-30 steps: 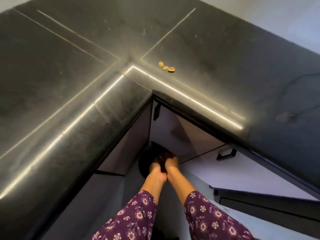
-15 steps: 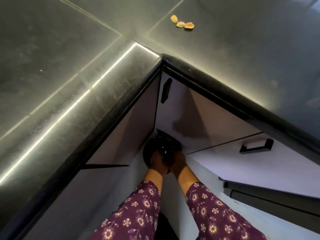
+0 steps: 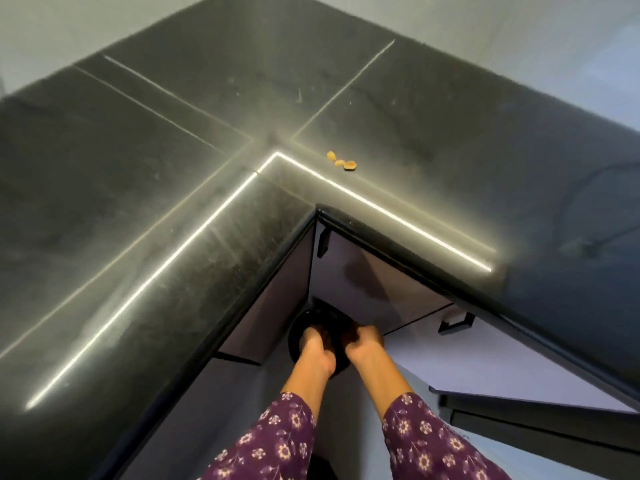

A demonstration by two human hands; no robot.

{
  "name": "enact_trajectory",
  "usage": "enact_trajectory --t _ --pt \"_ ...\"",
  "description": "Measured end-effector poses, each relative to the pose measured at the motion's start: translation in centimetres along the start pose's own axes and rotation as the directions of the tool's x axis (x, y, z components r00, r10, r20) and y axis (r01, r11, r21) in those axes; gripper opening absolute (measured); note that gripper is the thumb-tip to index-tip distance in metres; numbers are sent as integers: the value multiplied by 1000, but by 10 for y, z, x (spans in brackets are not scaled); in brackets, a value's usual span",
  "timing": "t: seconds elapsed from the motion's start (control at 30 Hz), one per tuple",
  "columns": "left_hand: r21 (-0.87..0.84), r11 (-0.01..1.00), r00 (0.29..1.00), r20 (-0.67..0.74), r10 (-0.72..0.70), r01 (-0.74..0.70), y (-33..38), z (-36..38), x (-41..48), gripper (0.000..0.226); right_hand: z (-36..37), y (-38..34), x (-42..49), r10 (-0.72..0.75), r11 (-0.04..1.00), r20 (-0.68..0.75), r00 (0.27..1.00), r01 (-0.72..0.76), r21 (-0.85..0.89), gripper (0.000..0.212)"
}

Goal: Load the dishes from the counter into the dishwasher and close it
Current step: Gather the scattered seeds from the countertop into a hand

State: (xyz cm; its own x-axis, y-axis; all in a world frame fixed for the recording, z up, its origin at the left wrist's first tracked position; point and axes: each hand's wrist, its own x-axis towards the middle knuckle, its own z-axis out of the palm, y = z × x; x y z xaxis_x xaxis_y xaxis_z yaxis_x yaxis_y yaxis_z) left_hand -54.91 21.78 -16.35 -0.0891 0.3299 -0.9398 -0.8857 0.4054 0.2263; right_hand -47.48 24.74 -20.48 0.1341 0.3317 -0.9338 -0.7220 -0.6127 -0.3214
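Round black dish (image 3: 320, 327) sits low, below counter height, in the inner corner where the two cabinet runs meet; whether it is a plate or a shallow bowl we cannot tell in the shadow. We have both hands on it: left hand (image 3: 314, 348) on its left part with the fingers curled down over the rim, right hand (image 3: 364, 342) on its right edge, knuckles up and fingers closed round the rim. The two hands are just beside each other, wrists apart. Purple flowered sleeves (image 3: 277, 441) cover both forearms. Behind the dish stand pale lilac cabinet doors (image 3: 367, 282), one black handle (image 3: 323, 242) upright near the corner, another handle (image 3: 455, 322) further right on a drawer front. Above runs the dark stone L-shaped counter (image 3: 156, 202) with a bright strip of light reflected along its front edge. Three small yellow-orange scraps (image 3: 341, 161) lie together on the counter near the corner, well apart from the dish.
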Motion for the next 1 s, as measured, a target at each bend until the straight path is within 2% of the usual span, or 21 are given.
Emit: enact_trajectory --t 0.03,0.1,0.17,0.23,0.3,0.4,0.43,0.47,0.53,0.63,0.7,0.73,0.87,0.93,1.0 --pt "14 1000 999 38 13 -14 5 0 -13 41 0 -2 -19 9 999 76 997 -5 -46 29" --pt "89 995 996 76 39 -46 12 4 -40 42 4 -9 -65 -51 963 192 980 99 -249 25" --pt "109 991 991 122 61 -75 20 11 -59 43 10 -19 -114 -221 830 350 910 364 -423 23" --pt "107 991 980 193 57 -79 32 23 -78 44 22 -38 -144 -363 576 551 751 646 -501 26" --pt "86 994 972 231 45 -66 45 37 -93 45 41 -60 -161 -439 289 704 558 830 -478 27" --pt "63 994 955 291 64 -86 68 68 -112 46 89 -99 -179 -548 -76 783 295 915 -397 19" --pt "48 994 947 313 78 -98 77 78 -120 45 105 -111 -179 -582 -182 783 222 903 -390 19" --pt "36 994 937 337 88 -106 85 87 -126 45 121 -122 -177 -599 -246 781 175 889 -387 20" --pt "17 993 917 384 104 -120 105 104 -139 43 150 -140 -173 -592 -304 785 182 851 -427 26" --pt "7 983 901 401 166 -184 135 120 -147 42 179 -153 -159 -511 -325 801 311 793 -516 43" --pt "1 974 897 388 209 -227 154 128 -146 42 192 -157 -148 -440 -352 818 371 767 -537 49" --pt "-2 971 898 379 223 -240 163 132 -144 43 199 -156 -143 -401 -395 835 378 751 -529 48" --pt "-3 977 923 328 204 -215 181 138 -133 44 209 -151 -125 -243 -614 926 290 693 -378 43" --pt "11 984 932 323 164 -177 178 137 -128 45 207 -150 -125 -164 -673 956 242 682 -288 42" --pt "37 990 940 320 116 -135 171 135 -127 45 204 -153 -126 -124 -687 971 206 688 -234 37"
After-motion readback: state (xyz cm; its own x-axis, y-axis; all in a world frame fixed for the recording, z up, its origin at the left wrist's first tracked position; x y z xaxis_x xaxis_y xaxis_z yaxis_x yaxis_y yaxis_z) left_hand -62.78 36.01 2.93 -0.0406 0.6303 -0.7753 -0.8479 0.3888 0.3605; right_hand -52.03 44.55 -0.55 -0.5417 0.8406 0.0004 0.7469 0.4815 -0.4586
